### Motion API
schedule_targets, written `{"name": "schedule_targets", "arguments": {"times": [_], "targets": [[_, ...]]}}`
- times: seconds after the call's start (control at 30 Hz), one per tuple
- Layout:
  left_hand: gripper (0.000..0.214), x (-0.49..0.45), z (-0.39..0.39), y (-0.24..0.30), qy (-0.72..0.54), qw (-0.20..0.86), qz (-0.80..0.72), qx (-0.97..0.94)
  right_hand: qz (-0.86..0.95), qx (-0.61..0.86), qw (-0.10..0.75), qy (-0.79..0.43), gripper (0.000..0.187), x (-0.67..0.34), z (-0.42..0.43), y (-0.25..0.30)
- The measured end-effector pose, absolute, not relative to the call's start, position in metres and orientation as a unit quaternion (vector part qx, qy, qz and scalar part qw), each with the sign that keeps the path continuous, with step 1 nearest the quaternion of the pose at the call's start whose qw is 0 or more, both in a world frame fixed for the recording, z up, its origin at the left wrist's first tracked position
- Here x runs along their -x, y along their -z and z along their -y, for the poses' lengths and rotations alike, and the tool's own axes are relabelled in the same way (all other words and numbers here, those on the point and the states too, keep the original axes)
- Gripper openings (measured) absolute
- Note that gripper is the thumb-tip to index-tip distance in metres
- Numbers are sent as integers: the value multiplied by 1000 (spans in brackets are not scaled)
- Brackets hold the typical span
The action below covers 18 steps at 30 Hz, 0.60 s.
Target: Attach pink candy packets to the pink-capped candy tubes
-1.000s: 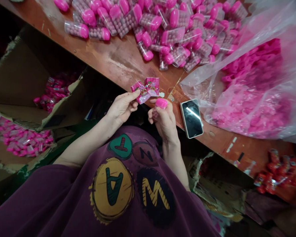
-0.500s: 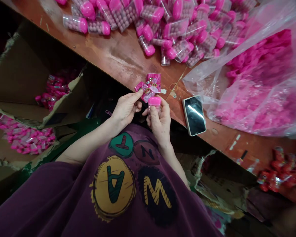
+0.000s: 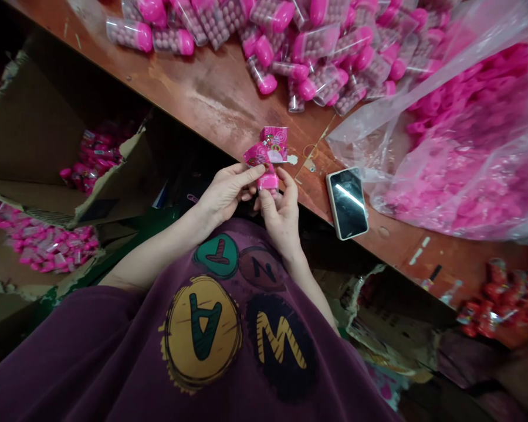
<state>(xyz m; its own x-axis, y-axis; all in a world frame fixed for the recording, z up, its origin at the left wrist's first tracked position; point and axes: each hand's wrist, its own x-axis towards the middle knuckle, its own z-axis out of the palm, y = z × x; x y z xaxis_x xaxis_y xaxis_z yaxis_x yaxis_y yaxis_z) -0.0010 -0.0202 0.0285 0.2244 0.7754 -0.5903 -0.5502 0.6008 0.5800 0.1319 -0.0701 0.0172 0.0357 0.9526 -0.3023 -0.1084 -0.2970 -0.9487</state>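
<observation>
Pink printed label strip (image 3: 270, 147) is pinched by left hand (image 3: 226, 193); right hand (image 3: 279, 214) fingers grip pink-capped bottle (image 3: 268, 183) upright near frame centre, probably for wrapping.

A phone (image 3: 347, 203) lies face up on the wooden table (image 3: 220, 102). Just right of the phone, a clear bag of pink caps (image 3: 457, 140); beyond it, a heap of filled pink-capped containers (image 3: 290, 41); far left, a cardboard box (image 3: 39, 152).
</observation>
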Motion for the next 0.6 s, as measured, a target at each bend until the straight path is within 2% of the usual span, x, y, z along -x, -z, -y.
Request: {"name": "schedule_targets", "arguments": {"times": [0.17,0.37,0.53,0.6], "targets": [[32,1,21,-22,-406,800,-427,-114,426,580,438,-539,67,-135,71,-20],[44,2,23,-19,-367,823,-409,-149,374,519,405,-654,59,-139,68,-22],[39,1,25,-25,-362,812,-430,-157,505,580,398,-501,73,-139,71,-6],[37,2,25,-24,-370,809,-430,-151,518,575,387,-502,76,-139,73,-3]]}}
